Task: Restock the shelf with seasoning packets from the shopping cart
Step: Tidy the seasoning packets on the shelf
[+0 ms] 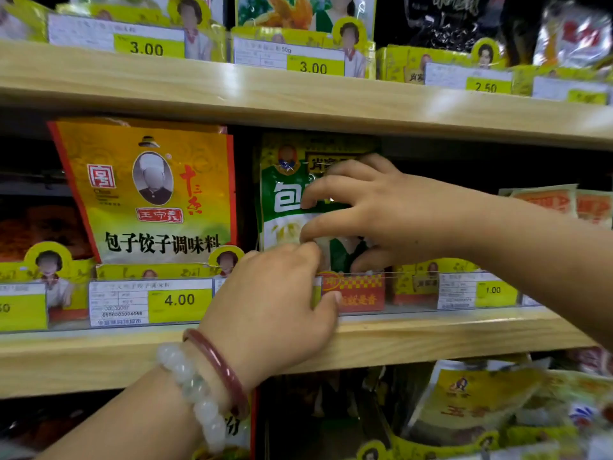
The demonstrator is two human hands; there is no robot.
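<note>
A green and white seasoning packet (282, 194) stands upright on the middle wooden shelf (431, 333), just behind the clear price rail (414, 290). My right hand (381, 210) reaches in from the right, with its fingers curled over the packet's front and its thumb at the lower part. My left hand (275, 300), with two bracelets on the wrist, comes up from below. Its fingers curl over the rail onto the packet's bottom edge and its thumb lies on the rail. The shopping cart is out of view.
A large orange-yellow packet (149, 194) stands right beside the green one on the left, above a 4.00 tag. The shelf slot to the right is dark. The upper shelf board (298, 94) hangs close overhead. More packets (471, 400) lie on the shelf below.
</note>
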